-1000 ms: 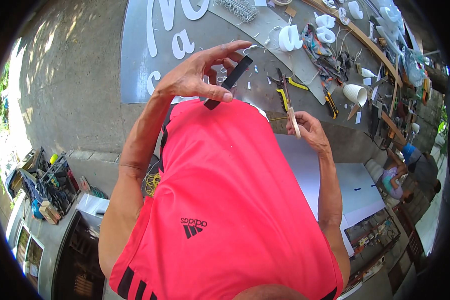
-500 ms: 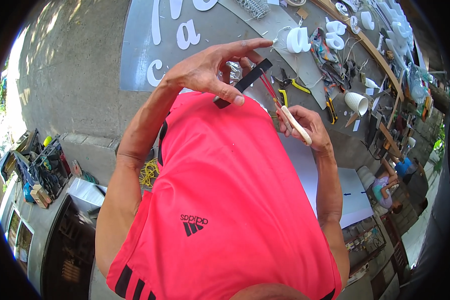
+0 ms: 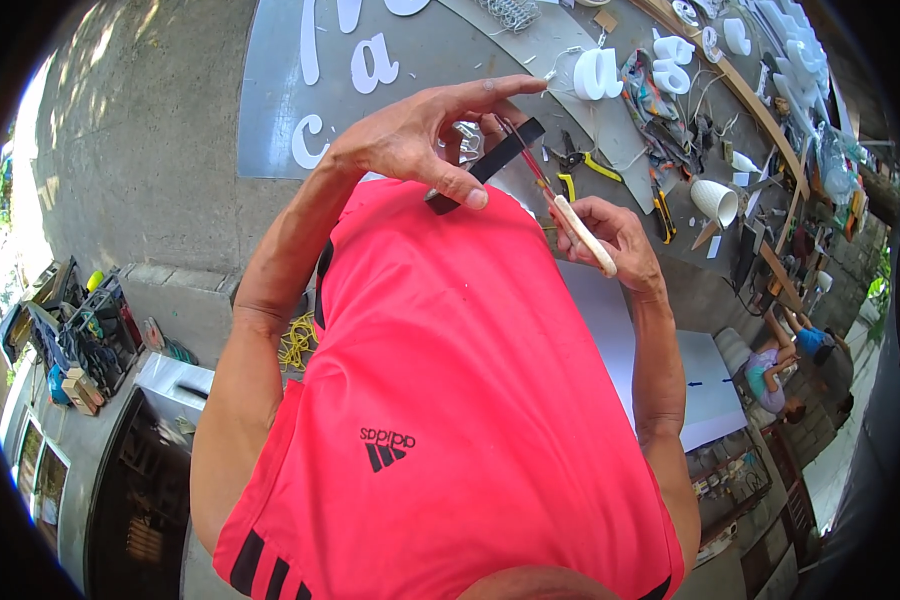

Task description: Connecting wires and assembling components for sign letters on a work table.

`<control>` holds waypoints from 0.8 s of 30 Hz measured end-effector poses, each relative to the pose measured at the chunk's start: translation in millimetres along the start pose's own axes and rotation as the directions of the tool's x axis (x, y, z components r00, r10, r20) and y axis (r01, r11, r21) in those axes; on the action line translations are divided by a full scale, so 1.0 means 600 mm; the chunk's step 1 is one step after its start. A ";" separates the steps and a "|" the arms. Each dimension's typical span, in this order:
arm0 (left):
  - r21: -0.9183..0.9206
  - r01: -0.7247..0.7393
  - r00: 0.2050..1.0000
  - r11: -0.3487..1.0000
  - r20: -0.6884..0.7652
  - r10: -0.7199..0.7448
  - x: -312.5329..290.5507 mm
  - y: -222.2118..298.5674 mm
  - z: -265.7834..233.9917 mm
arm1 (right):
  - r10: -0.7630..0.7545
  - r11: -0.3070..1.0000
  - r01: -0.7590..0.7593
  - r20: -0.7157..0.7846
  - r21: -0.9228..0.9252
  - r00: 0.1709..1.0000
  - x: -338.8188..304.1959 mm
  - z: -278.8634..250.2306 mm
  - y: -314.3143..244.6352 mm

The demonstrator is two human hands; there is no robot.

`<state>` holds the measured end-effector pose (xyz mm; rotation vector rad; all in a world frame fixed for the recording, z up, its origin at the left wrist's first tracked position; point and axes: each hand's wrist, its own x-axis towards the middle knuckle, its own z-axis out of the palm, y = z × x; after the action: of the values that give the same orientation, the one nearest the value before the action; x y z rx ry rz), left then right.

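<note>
My left hand (image 3: 410,135) holds a flat black strip (image 3: 488,165) between the thumb and the curled fingers, with the index finger stretched out past it. The strip slants up to the right above my lap. My right hand (image 3: 615,240) grips what look like scissors with a pale handle (image 3: 583,235). Their thin reddish blades (image 3: 532,160) reach up to the strip's upper right end, one on either side of it as far as I can see. Part of the strip lies hidden behind my left thumb.
White cut-out letters (image 3: 374,64) lie on a grey sheet ahead. Yellow-handled pliers (image 3: 590,165), a yellow-black cutter (image 3: 662,215), a white cup (image 3: 713,203) and a cloth (image 3: 652,100) are to the right. Wooden strips (image 3: 740,90) run beyond. Two people (image 3: 770,365) are at far right.
The scissors have moved up and to the left, so the blades now meet the end of the black strip. My left hand and the strip stay nearly still.
</note>
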<state>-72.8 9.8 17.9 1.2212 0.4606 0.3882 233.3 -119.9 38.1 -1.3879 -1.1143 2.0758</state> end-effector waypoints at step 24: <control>0.477 0.174 0.896 0.861 -0.439 0.062 0.002 -0.111 -0.087 | -0.124 0.876 -0.074 -0.368 -0.478 0.921 0.014 -0.043 0.149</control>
<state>-97.1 32.3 -59.9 1.6315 1.0439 0.5150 261.6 -157.4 -42.6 -1.8989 -1.5175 1.4437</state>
